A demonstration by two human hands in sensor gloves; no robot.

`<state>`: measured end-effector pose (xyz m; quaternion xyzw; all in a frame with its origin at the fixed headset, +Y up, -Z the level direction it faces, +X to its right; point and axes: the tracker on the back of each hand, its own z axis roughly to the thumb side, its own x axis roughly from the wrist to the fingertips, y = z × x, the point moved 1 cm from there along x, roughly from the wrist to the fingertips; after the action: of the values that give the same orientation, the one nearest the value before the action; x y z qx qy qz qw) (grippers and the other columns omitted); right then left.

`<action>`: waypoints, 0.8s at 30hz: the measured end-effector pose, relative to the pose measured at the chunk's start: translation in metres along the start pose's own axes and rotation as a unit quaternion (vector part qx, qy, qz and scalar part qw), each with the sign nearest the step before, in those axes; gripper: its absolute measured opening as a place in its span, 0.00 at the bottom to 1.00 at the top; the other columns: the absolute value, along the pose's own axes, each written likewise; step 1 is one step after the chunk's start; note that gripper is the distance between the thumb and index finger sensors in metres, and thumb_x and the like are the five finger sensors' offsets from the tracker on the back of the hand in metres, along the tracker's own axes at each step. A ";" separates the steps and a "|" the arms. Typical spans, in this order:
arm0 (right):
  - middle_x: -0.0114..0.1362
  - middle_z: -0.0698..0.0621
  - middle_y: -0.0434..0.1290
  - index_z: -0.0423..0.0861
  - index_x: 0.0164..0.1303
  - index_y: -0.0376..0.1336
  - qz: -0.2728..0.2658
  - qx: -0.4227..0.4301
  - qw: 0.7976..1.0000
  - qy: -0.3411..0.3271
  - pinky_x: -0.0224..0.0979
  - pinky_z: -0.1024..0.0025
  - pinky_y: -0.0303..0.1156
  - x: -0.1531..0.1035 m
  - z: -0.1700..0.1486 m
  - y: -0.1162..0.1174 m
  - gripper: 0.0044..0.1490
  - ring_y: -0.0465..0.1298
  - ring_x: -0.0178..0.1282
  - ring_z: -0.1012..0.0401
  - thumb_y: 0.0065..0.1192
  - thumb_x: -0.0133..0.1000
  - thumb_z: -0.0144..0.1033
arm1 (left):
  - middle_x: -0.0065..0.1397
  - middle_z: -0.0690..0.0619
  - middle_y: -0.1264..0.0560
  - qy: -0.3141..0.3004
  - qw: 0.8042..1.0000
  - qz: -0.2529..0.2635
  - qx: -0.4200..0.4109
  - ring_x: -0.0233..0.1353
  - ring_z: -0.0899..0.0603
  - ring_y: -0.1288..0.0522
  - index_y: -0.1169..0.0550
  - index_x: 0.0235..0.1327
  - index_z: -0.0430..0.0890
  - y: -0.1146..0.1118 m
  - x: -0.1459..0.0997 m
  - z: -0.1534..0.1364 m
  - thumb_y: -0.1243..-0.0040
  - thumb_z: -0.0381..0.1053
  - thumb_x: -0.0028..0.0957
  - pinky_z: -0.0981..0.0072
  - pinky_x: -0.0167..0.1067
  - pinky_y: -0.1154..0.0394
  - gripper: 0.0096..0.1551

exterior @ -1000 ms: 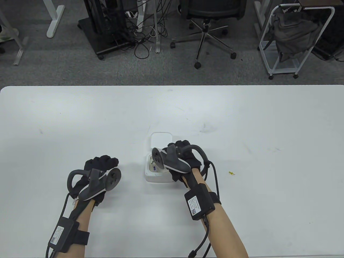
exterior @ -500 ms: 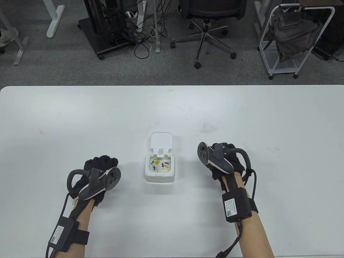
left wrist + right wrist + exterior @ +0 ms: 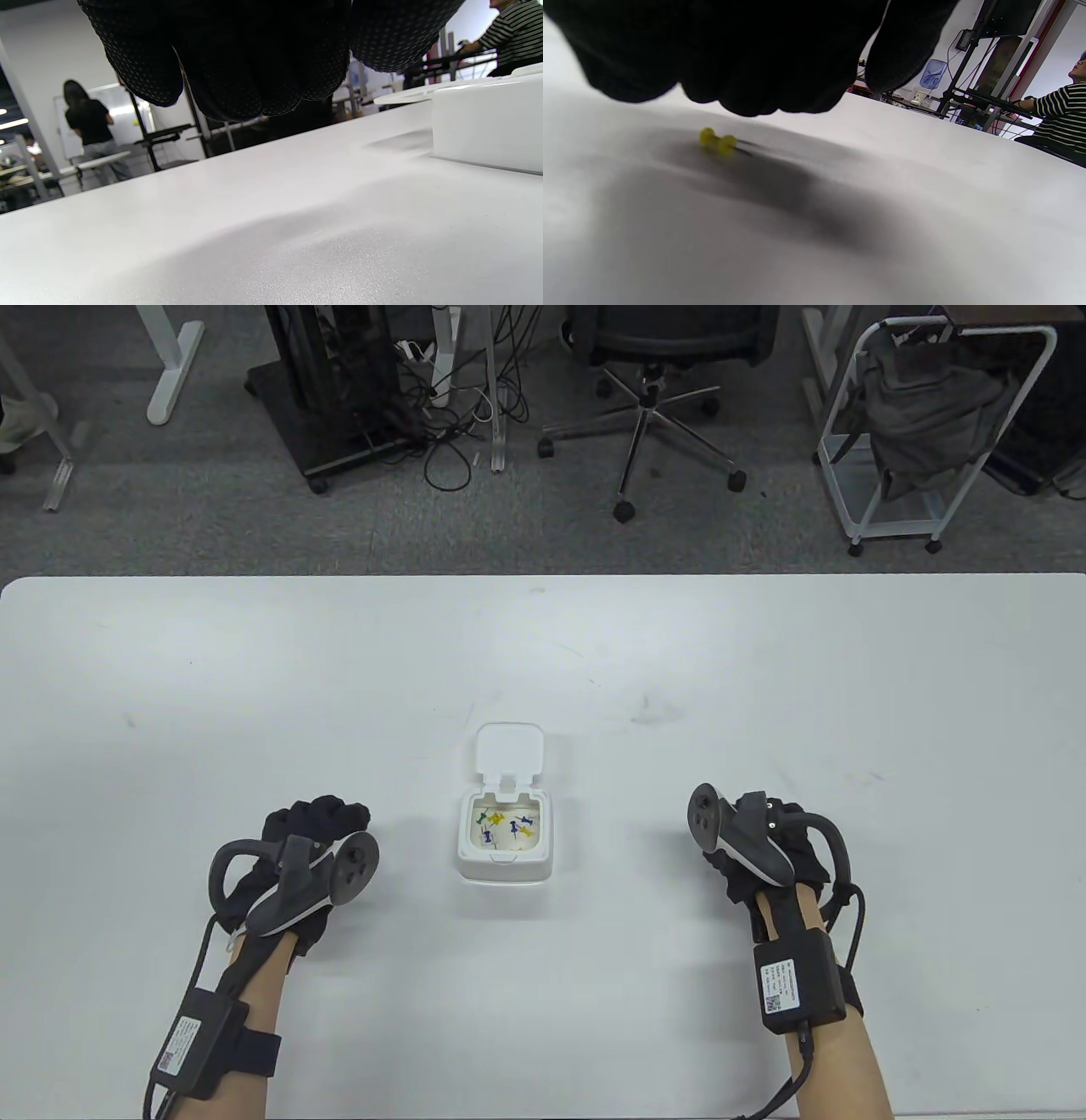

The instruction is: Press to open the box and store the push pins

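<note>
Hovering just above a yellow push pin [image 3: 718,143], the right hand [image 3: 768,848] has curled fingers holding nothing; the left hand [image 3: 297,857] rests curled left of the open box [image 3: 505,861].

White counter [image 3: 254,670]. Behind it: office chair [image 3: 657,356], white cart [image 3: 925,424] with grey bag, cable tangle [image 3: 450,415]. Grey carpet floor.

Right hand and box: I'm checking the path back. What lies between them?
Bare table in the table view: nothing shows between the right hand and the open box. The yellow pin appears only in the right wrist view, under the fingers.
</note>
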<state>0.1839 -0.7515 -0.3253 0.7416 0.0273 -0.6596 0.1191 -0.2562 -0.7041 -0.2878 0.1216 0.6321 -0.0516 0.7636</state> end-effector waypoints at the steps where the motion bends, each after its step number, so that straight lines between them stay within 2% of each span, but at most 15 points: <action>1: 0.63 0.62 0.79 0.62 0.56 0.66 0.001 0.001 1.000 0.002 0.80 0.47 0.69 0.000 -0.001 0.001 0.32 0.80 0.64 0.59 0.67 0.40 0.56 | 0.73 0.58 0.23 0.000 1.000 0.000 0.000 0.67 0.47 0.19 0.25 0.68 0.59 0.000 0.000 0.000 0.46 0.63 0.54 0.47 0.73 0.24 0.28; 6: 0.61 0.62 0.80 0.63 0.54 0.67 0.007 -0.008 1.000 0.001 0.79 0.48 0.70 -0.001 -0.001 0.008 0.30 0.81 0.62 0.59 0.69 0.40 0.54 | 0.73 0.58 0.23 0.001 1.000 0.000 -0.006 0.67 0.47 0.19 0.25 0.68 0.59 0.000 0.000 0.000 0.46 0.63 0.54 0.47 0.73 0.24 0.28; 16: 0.55 0.63 0.81 0.62 0.50 0.67 -0.041 -0.027 0.999 0.000 0.76 0.50 0.75 -0.002 0.005 0.015 0.24 0.83 0.54 0.61 0.68 0.42 0.49 | 0.73 0.58 0.23 0.001 1.000 0.006 -0.001 0.67 0.47 0.19 0.25 0.68 0.59 0.001 0.000 -0.001 0.46 0.63 0.54 0.47 0.73 0.24 0.28; 24: 0.55 0.63 0.81 0.62 0.50 0.67 -0.029 -0.008 0.999 -0.012 0.76 0.50 0.74 0.002 0.012 0.008 0.24 0.83 0.54 0.61 0.68 0.43 0.49 | 0.73 0.58 0.23 0.002 1.000 0.002 -0.002 0.67 0.47 0.19 0.25 0.68 0.59 0.000 0.000 -0.001 0.46 0.63 0.54 0.47 0.73 0.24 0.28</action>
<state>0.1743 -0.7624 -0.3273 0.7319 0.0523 -0.6710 0.1065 -0.2568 -0.7039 -0.2880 0.1214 0.6335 -0.0483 0.7627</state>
